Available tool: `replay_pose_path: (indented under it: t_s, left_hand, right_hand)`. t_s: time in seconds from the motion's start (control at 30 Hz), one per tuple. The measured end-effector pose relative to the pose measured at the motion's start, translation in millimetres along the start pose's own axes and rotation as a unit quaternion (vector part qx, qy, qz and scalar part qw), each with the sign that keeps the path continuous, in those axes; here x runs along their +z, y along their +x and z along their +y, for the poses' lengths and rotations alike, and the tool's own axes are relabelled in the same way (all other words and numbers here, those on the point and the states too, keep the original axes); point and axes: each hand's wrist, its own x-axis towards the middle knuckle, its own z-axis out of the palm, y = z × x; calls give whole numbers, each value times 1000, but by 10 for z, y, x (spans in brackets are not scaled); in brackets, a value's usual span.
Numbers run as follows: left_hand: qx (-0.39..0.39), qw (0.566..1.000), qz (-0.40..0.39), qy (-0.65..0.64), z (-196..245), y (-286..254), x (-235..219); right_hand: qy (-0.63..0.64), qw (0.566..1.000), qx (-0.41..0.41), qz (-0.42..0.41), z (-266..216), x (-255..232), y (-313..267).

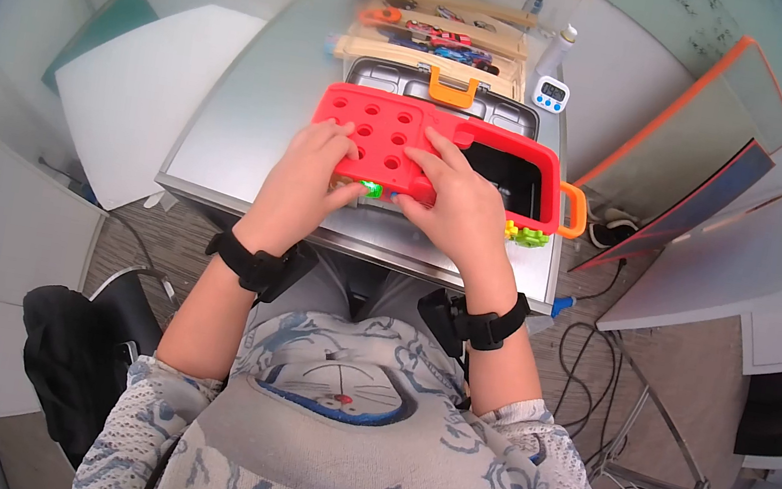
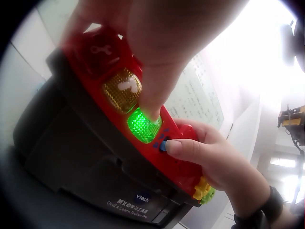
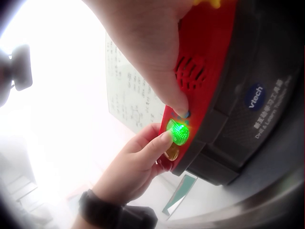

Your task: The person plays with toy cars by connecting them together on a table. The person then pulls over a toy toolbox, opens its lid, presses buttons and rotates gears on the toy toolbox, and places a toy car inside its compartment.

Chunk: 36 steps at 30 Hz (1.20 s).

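I saw the left hand (image 1: 305, 176) and right hand (image 1: 468, 213), half-curled, grip the toolbox (image 1: 383, 125), thumbs partly hiding the green button (image 2: 142, 126) and blue switch (image 2: 163, 146).

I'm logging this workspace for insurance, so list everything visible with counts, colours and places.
toy toolbox: one, red and black, on table
light buttons: three, red, yellow, green, toolbox front
control: one, blue, beside green button
gears: at least two, yellow, green, toolbox front
handle: one, orange, toolbox's right end
tray: one, grey, behind toolbox
toy cars: several, mixed, on wooden racks
digital timer: one, white, far right
bottles: two, white, greyish, beyond timer
table: one, silver, centre
orange-edged panel: one, greyish, right
left hand: one, bare, on toolbox
right hand: one, bare, on toolbox
wristbands: two, black, behind hands
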Motion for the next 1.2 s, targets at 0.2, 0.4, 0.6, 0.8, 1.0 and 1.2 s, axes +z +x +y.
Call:
replay_pose_path:
  t_s: [0.2, 0.4, 0.6, 0.8, 1.0, 1.2]
  left_hand:
    - [2, 1000, 3, -5, 0, -16, 4]
    - [5, 1000, 1, -1, -12, -20, 11]
    - [9, 1000, -2, 4, -16, -27, 8]
    - [12, 1000, -1, 5, -9, -38, 5]
    - [12, 1000, 0, 7, 16, -33, -3]
    - [23, 999, 34, 24, 16, -20, 68]
  right_hand:
    - [-4, 1000, 1, 4, -11, 2, -2]
    - [-4, 1000, -4, 12, -15, 3, -4]
    - [-22, 999, -5, 30, -33, 30, -10]
    - [-33, 998, -21, 47, -18, 56, -14]
    - [-43, 994, -44, 90, -8, 106, -29]
    - [-42, 993, -60, 93, 11, 105, -2]
